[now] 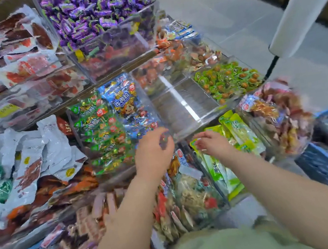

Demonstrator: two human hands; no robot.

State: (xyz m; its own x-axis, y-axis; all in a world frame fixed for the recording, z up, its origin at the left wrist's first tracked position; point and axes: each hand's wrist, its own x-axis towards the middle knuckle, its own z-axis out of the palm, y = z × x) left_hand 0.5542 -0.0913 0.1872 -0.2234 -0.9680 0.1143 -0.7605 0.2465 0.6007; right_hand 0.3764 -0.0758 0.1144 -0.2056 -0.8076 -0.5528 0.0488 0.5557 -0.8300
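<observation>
I work two hands over a snack display and take the clear acrylic bin (179,104) in the middle as my mark. My left hand (152,152) hangs just in front of that bin's near-left corner. Its fingers (169,144) are curled round a small wrapped piece (164,138), and motion blur hides what sort it is. My right hand (212,143) is in front of the bin's near wall, fingers (200,136) bent onto the top edge of the green packets (241,133) that stand on end below the bin. Whether they pinch a packet or only touch it I cannot tell.

I judge both things light and soft. They are thin plastic film, slippery and quick to crumple, with contents that could crush under a hard squeeze. The wrapped piece wants a light pinch across its middle. A green packet is best taken by its flat sealed top edge and drawn straight up, since its neighbours crowd it.

The bin's walls are hard, thin and nearly invisible, so its near rim is the edge I watch. My left hand is close to it. Left of the bin, the blue and green sweet bags (115,121) are heaped high. Right of the bin and nearer me, a blue basket (317,164) stands beside a full clear bag (277,122). The open room lies above the bin and back toward my body.
</observation>
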